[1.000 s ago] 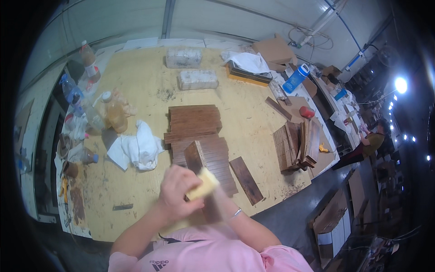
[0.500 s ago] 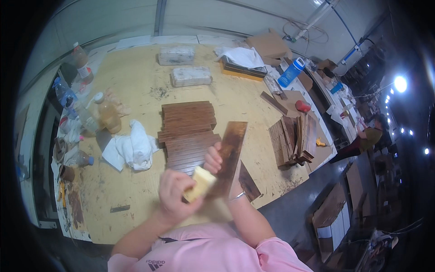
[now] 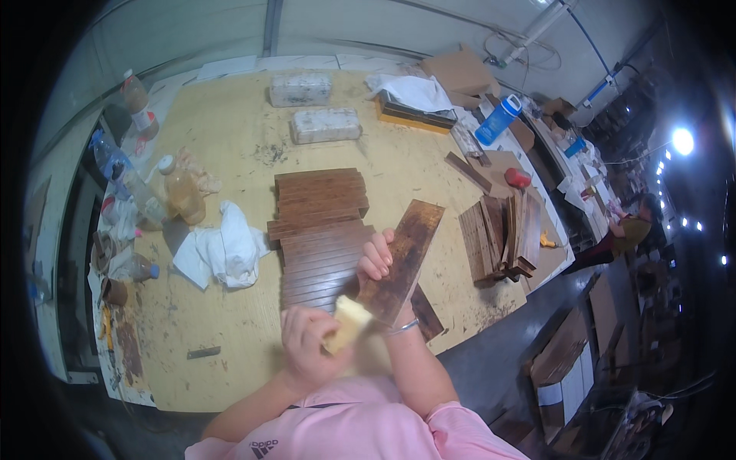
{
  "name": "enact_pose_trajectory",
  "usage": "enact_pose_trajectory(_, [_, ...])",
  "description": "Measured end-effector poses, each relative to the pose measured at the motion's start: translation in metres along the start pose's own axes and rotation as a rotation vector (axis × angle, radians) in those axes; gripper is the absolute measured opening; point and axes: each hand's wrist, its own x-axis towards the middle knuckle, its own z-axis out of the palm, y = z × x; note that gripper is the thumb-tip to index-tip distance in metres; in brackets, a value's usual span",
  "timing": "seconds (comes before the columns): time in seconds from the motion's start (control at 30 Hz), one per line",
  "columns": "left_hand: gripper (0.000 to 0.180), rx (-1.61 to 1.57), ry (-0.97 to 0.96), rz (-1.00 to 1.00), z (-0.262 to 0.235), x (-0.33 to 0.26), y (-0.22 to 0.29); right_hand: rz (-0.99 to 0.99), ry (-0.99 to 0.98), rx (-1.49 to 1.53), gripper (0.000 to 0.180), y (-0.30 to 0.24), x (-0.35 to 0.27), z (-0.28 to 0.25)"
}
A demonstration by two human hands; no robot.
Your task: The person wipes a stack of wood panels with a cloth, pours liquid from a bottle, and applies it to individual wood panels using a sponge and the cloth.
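My right hand [image 3: 375, 259] grips a dark brown wooden plank [image 3: 408, 249] by its left edge and holds it tilted above the workbench, its far end pointing up and right. My left hand [image 3: 305, 346] holds a pale yellow sponge block [image 3: 347, 322] that touches the plank's near end. Both hands are close to my chest, over the near edge of the plywood workbench [image 3: 230, 146]. Just behind them lies a row of similar dark planks [image 3: 318, 264] set side by side.
A stack of dark planks [image 3: 319, 198] sits mid-bench, with a white rag [image 3: 225, 249] and bottles [image 3: 181, 192] to the left. Two wrapped white blocks [image 3: 325, 125] lie farther back. More planks [image 3: 502, 238] lean at the right edge; a blue bottle [image 3: 497, 120] stands beyond.
My right hand has picked up a plank and raised it in front of me. My left hand has kept the sponge and now has it against the plank's near end.
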Motion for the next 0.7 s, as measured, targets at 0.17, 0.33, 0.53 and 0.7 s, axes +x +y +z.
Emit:
enact_pose_trajectory(0.17, [0.046,0.056,0.075,-0.154,-0.007,-0.010,-0.019,0.082,-0.064,0.015,0.021,-0.001,0.001,-0.002])
enact_pose_trajectory(0.33, [0.037,0.071,0.012,-0.229,-0.032,-0.015,-0.038,0.273,-0.096,0.040,0.022,0.001,-0.004,-0.015])
enact_pose_trajectory(0.53, [0.016,-0.072,0.498,-1.094,-0.146,-0.085,-0.157,0.429,-0.039,0.126,0.028,0.012,-0.035,-0.012])
enact_pose_trajectory(0.7, [0.020,0.352,0.470,-1.242,-0.241,-0.183,-0.224,0.522,0.089,0.139,0.027,0.036,-0.042,-0.017])
